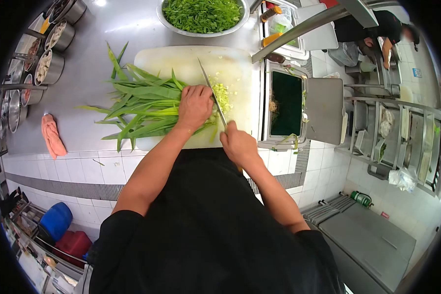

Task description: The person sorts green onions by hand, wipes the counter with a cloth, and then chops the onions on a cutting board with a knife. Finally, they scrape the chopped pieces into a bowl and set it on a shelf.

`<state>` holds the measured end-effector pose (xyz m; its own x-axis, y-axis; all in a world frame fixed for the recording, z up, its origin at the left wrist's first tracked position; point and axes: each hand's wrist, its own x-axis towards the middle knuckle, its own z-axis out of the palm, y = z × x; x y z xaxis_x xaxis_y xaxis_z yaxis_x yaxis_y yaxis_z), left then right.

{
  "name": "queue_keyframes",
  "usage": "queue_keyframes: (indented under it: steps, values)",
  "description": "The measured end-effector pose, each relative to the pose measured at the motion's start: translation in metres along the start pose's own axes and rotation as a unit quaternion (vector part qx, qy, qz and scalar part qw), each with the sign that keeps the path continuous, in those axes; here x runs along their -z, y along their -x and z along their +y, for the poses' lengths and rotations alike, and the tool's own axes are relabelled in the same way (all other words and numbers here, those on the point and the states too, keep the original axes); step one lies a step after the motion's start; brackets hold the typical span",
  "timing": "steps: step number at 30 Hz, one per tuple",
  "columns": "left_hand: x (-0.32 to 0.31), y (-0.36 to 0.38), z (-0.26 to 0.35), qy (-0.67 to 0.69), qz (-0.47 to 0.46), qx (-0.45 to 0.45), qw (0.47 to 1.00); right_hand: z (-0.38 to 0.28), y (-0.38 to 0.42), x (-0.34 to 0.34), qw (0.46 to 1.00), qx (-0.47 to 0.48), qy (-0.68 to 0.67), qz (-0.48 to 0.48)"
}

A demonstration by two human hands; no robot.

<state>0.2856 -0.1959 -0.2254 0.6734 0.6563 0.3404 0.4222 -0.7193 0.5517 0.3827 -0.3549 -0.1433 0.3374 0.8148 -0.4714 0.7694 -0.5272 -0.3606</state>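
Observation:
On a pale cutting board [166, 56] lies a large bunch of long green leafy stalks [147, 100], their leaves spreading left past the board. My left hand [196, 105] is closed over the stalks at their right end, fingers beside the blade. My right hand [237, 142] grips a knife [213, 92], whose narrow blade points up and slightly left across the board. The handle is mostly hidden in my fingers. Small pale green chopped pieces [221, 98] lie just right of the blade.
A metal bowl of chopped greens [201, 17] stands behind the board. An orange cloth [52, 136] and metal containers [49, 66] are at left. Right of the board is a dark-lined bin [285, 103]. Another person [367, 29] works at upper right.

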Motion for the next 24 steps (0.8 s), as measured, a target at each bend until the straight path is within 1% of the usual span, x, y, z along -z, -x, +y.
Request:
queue_keyframes:
  steps: [1, 3, 6, 9, 10, 11, 13, 14, 15, 17, 18, 19, 21, 22, 24]
  values:
    - [-0.002, 0.001, 0.001, 0.002, -0.002, -0.001, 1.0, -0.004, -0.01, -0.007, 0.999, 0.004, -0.01, 0.041]
    - [-0.002, 0.001, -0.002, 0.002, 0.001, -0.001, 1.0, -0.007, -0.025, 0.004, 0.999, 0.014, -0.018, 0.049]
    - [0.0, 0.0, 0.0, -0.008, -0.016, 0.008, 1.0, -0.021, 0.0, 0.052, 1.0, 0.01, -0.006, -0.006]
    - [-0.002, 0.0, -0.003, -0.006, 0.002, -0.003, 1.0, -0.009, 0.021, 0.034, 1.0, -0.001, -0.019, -0.019]
    - [-0.001, 0.001, -0.003, -0.007, 0.001, -0.002, 1.0, -0.009, 0.014, 0.015, 1.0, -0.005, -0.024, 0.01]
    - [0.0, 0.001, -0.001, -0.007, 0.004, 0.001, 1.0, -0.007, 0.005, 0.002, 1.0, -0.008, -0.025, 0.01]
    - [-0.001, -0.002, -0.001, -0.01, 0.009, 0.003, 1.0, -0.009, -0.023, -0.002, 0.998, 0.011, -0.018, 0.064]
    - [0.0, -0.004, -0.003, -0.006, 0.007, 0.008, 1.0, -0.01, -0.028, 0.006, 0.999, 0.006, -0.019, 0.048]
    - [-0.001, 0.0, 0.0, 0.004, -0.001, 0.013, 1.0, -0.016, -0.016, 0.02, 0.999, 0.0, -0.021, 0.046]
    - [-0.001, -0.003, 0.001, 0.007, 0.001, 0.009, 1.0, -0.027, 0.004, 0.054, 1.0, -0.001, -0.014, -0.013]
    - [0.001, -0.001, 0.0, 0.006, -0.002, 0.011, 1.0, -0.029, 0.016, 0.057, 0.999, -0.018, -0.018, -0.038]
    - [0.001, -0.001, -0.001, 0.004, -0.001, 0.014, 1.0, -0.027, 0.015, 0.047, 0.999, -0.015, -0.017, -0.041]
    - [-0.001, 0.0, 0.0, 0.007, 0.007, 0.01, 1.0, -0.015, 0.005, 0.001, 0.998, -0.039, -0.044, -0.001]
    - [-0.003, -0.002, -0.001, 0.007, 0.007, 0.006, 1.0, -0.008, -0.012, -0.022, 0.997, -0.004, -0.042, 0.06]
    - [-0.002, -0.001, -0.003, 0.0, -0.005, 0.003, 1.0, -0.003, -0.018, -0.029, 0.997, 0.004, -0.04, 0.071]
